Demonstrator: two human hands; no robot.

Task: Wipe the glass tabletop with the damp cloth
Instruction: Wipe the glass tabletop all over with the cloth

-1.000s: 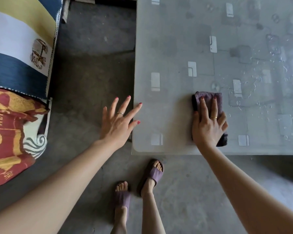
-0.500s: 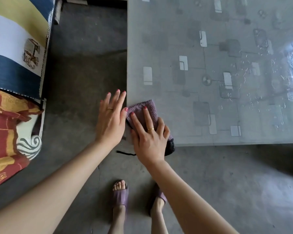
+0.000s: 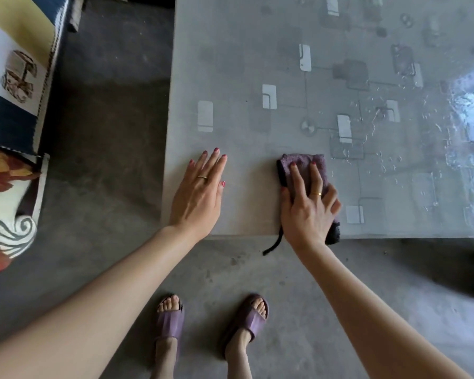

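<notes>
**Cloth flat under the right hand at the worktop's near edge**

The glass worktop (image 3: 257, 64) is grey and frosted, printed with pale rounded rectangles and thin joining lines. Its right part carries water droplets (image 3: 378, 149) and a bright reflection, while the left part looks dull and dry. It stands on a bare concrete floor (image 3: 107, 132), mottled dark grey. At the far left lies a striped fabric (image 3: 14, 77) in yellow, white and navy with a small brown printed figure, and below it a cushion (image 3: 6, 214) in red, gold and white with a grey wave motif. No writing can be read anywhere.

The left hand (image 3: 199, 195) lies palm down on the worktop near its left corner, fingers straight and close together, holding nothing. The right hand (image 3: 308, 206) presses flat on the purple cloth (image 3: 304, 162), fingers stretched forward over it, not curled round it. The cloth sits on the glass at the near edge, well apart from the left hand, a dark strand (image 3: 274, 243) of it hanging over the rim. Both arms reach forward, bare; below them stand feet in purple slippers (image 3: 170, 324).
</notes>
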